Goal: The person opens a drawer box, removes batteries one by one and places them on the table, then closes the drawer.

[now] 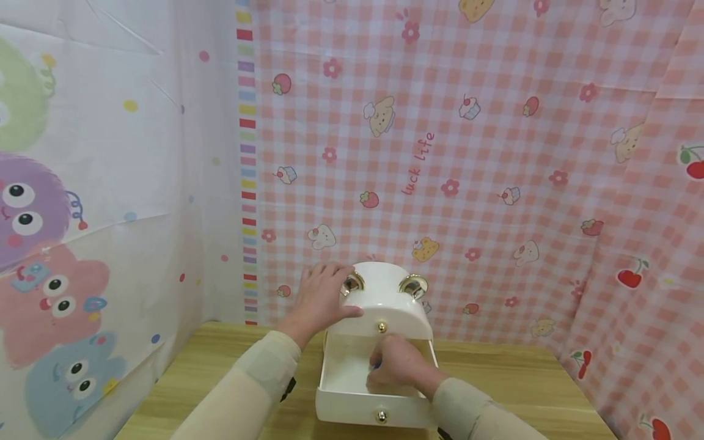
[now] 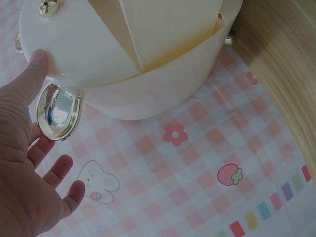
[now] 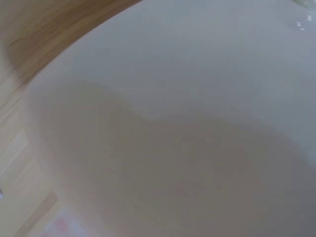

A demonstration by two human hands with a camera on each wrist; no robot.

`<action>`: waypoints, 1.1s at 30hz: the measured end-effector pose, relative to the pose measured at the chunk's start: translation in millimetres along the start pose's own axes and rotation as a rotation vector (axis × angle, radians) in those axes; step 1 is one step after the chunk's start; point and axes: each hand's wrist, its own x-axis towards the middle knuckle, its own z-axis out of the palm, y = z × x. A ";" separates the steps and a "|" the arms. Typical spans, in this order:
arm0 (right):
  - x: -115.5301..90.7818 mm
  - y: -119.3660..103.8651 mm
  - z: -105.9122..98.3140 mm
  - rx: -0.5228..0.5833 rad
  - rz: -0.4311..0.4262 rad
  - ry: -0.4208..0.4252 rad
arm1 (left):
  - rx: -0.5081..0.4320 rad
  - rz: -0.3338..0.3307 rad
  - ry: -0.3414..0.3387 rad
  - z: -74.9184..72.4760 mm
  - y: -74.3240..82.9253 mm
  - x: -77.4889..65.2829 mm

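Note:
A white drawer box (image 1: 379, 284) with gold ears and round gold knobs stands on the table, its lower drawer (image 1: 343, 401) pulled out toward me. Over the upper left side lies my left hand (image 1: 324, 296). In the left wrist view, the left thumb (image 2: 37, 64) touches the white front near the gold ear (image 2: 59, 111), with the other fingers spread behind it. Inside the drawer is my right hand (image 1: 398, 363), fingers curled, pinching a small dark blue thing (image 1: 377, 365) mostly hidden by them. A smooth white surface (image 3: 222, 64) fills the right wrist view, hiding that hand.
The box stands on a wood-grain table (image 1: 495, 385), close to a pink checked cloth (image 1: 467, 153) hung at the back. A white cloth (image 1: 148, 153) with cartoon figures hangs at the left. More checked cloth with cherries (image 1: 629, 278) closes the right side.

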 end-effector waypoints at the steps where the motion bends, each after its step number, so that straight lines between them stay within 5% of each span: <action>1: -0.1 0.6 -0.8 0.022 -0.006 -0.008 | 0.001 -0.001 -0.001 -0.1 0.1 -0.1; 12: -10.2 -4.2 -24.6 0.283 0.113 -0.078 | -0.002 0.006 -0.003 -0.3 -0.1 0.0; 33: -28.0 -3.5 -80.7 0.467 0.217 -0.200 | -0.005 -0.001 -0.007 0.5 -1.2 -0.6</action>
